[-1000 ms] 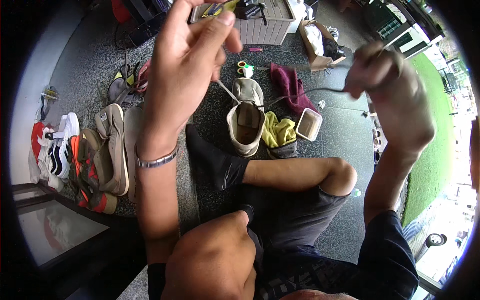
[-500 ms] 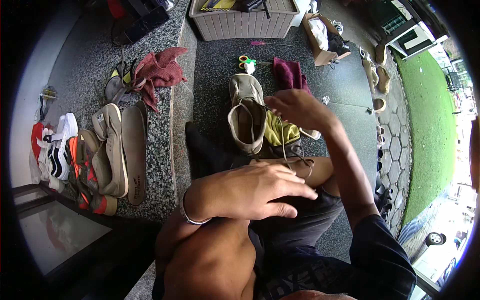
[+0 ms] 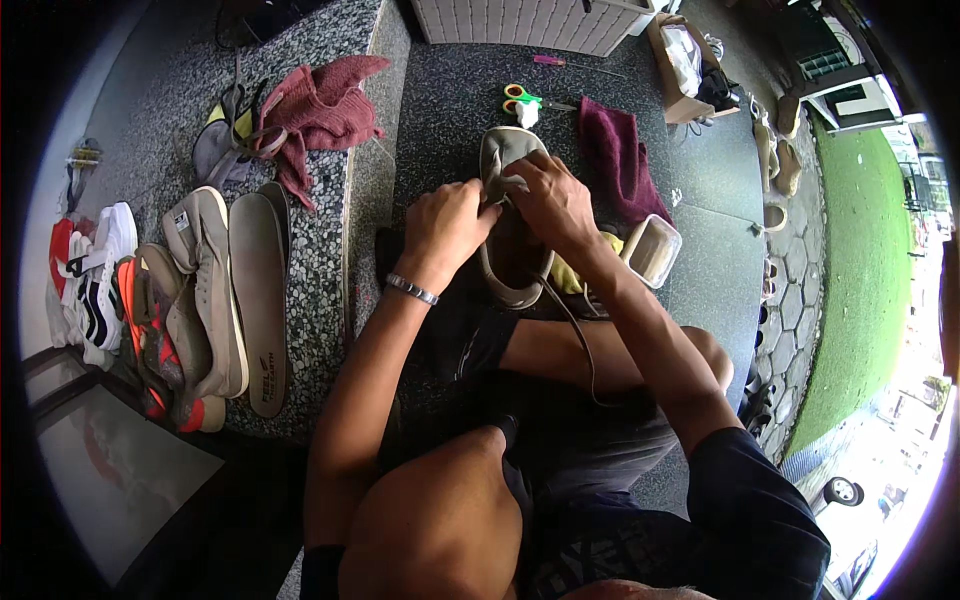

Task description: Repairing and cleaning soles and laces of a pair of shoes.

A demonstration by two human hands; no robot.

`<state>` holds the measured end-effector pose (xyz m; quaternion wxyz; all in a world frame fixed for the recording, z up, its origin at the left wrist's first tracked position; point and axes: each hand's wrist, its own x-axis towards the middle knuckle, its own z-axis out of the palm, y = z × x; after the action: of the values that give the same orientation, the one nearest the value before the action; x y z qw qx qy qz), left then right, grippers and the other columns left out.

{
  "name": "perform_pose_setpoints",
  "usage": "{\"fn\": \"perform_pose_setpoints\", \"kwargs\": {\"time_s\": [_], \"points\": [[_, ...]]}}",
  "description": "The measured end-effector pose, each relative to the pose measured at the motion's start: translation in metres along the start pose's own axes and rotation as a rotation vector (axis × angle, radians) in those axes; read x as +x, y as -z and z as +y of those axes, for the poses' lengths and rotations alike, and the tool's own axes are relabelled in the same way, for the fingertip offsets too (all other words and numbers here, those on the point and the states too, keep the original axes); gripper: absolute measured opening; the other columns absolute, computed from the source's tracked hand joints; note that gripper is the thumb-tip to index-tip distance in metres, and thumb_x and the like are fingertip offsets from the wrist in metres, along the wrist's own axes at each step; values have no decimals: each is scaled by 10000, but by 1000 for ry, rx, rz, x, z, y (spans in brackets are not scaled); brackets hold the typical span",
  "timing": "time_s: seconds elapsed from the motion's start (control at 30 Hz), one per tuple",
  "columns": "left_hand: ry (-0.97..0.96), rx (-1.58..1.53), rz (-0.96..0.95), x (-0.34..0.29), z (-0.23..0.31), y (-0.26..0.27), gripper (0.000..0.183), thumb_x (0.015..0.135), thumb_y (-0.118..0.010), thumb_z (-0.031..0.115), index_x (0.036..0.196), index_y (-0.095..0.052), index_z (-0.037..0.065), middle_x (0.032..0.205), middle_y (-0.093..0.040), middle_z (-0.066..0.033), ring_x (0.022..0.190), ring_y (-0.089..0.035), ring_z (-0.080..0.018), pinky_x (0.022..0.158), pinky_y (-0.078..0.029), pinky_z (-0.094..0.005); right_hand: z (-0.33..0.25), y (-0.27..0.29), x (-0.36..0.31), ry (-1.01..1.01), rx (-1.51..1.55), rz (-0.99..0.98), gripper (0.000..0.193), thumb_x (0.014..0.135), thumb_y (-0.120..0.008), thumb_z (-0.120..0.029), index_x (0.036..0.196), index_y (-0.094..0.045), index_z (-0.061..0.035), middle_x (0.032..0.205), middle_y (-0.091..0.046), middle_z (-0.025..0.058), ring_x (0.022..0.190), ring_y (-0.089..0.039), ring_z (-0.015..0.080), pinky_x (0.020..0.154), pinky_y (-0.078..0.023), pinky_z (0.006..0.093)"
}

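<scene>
A worn beige-grey canvas shoe (image 3: 515, 293) lies on the dark speckled stone, its toe pointing away from me. My left hand (image 3: 446, 228) is closed at the left side of its opening, fingertips pinching the shoe's tongue. From the other side my right hand (image 3: 552, 200) bends over the shoe, its fingers closed on the tongue (image 3: 507, 183) as well. Both hands hide part of the opening. A long thin lace (image 3: 580, 340) trails from near the shoe across my leg. Partly hidden under my right forearm is a yellow cloth (image 3: 567, 277).
Green-handled scissors (image 3: 523, 99), a maroon cloth (image 3: 615, 150) and a clear plastic tub (image 3: 652, 250) lie around the shoe. On the left ledge are a red cloth (image 3: 325, 110), insoles (image 3: 257, 300) and several shoes (image 3: 215, 280). A beige basket (image 3: 530, 24) stands at the back.
My left hand has moved from above my leg forward to the shoe. The right hand has shifted left onto the tongue, and both now grip it. The view has shifted slightly.
</scene>
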<state>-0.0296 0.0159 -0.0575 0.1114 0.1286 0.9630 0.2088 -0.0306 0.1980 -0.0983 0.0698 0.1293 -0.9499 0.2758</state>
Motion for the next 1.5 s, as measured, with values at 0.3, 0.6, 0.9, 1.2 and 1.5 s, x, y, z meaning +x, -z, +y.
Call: {"fn": "perform_pose_setpoints", "kwargs": {"time_s": [0.3,0.6,0.9,1.2,1.5], "points": [[1,-9,80,4,-9,-40,187,893,-682,158,1036,-614,61,964,-705,-152,891,-698,-385,748,-579,-472,26,-5,31,585,-194,-228,156,889,-641,-115,1037,-660,-70,942,-671,100,886,-694,297,666,-591,406],[-187,148,209,16,-7,-57,243,915,-630,100,1149,-586,53,1078,-620,-116,953,-678,-297,748,-601,-386,-6,-28,-40,-180,189,-78,279,929,-641,-168,1151,-646,1,1025,-700,234,946,-690,415,828,-554,474],[-108,109,196,29,-7,-59,233,940,-583,68,1164,-533,31,1009,-677,-176,783,-731,-355,647,-609,-428,0,-41,-2,-593,480,-224,307,958,-563,-252,1066,-745,-30,972,-712,285,964,-701,439,864,-539,520],[-201,306,174,28,0,-63,183,946,-581,64,1126,-592,35,1044,-686,-143,848,-741,-278,689,-614,-351,-1,-47,-44,-306,272,-29,271,996,-542,-206,852,-671,-16,831,-692,238,752,-672,460,692,-547,529],[-218,47,220,30,0,-58,49,1000,-562,132,993,-592,95,916,-706,-124,805,-717,-349,645,-582,-451,4,-47,-32,-565,1081,73,307,1048,-555,-283,940,-629,-5,763,-651,56,744,-645,188,654,-520,352]]}}
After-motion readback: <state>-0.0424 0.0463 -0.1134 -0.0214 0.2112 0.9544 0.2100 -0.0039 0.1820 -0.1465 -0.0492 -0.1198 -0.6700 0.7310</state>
